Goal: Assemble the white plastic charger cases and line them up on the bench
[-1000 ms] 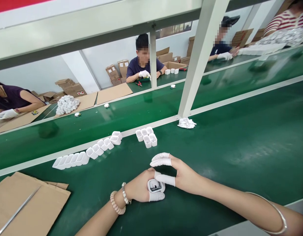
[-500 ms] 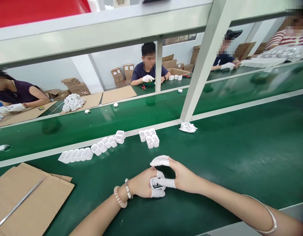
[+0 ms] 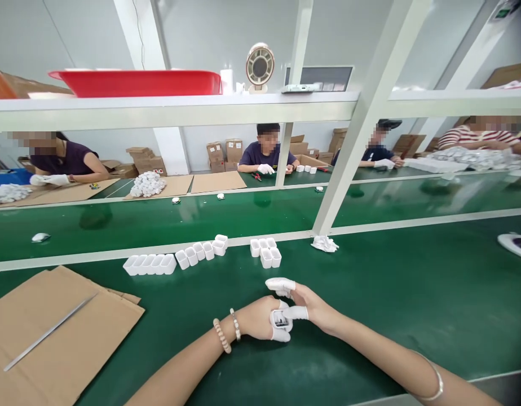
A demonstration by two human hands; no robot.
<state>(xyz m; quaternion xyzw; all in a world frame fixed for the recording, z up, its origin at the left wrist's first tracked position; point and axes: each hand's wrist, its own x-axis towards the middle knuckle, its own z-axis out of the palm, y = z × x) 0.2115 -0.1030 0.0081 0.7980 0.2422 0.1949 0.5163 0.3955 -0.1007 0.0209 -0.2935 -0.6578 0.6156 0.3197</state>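
Note:
My left hand [image 3: 260,318], with white finger covers and two bead bracelets at the wrist, grips a small white plastic housing [image 3: 281,321] between thumb and fingers. Dark and shiny parts show inside the housing's opening. The covered thumb of my right hand [image 3: 311,304] rests against its upper rim, while the other fingers stretch out above, apart from the housing. Beyond my hands a cluster of white plastic cups [image 3: 266,254] stands on the green table. Farther left, more such cups [image 3: 150,264] stand in a row.
Flat cardboard [image 3: 36,304] with a thin metal strip [image 3: 51,332] lies at left. A small heap of white pieces [image 3: 325,244] sits by the slanted post [image 3: 349,152]. A green conveyor [image 3: 243,211] carries small white items. Co-workers sit behind it. A white-rimmed object [image 3: 516,243] lies far right.
My view has tilted up, bringing the red tray and fan into sight. My left hand still grips the housing, and my right thumb stays against it.

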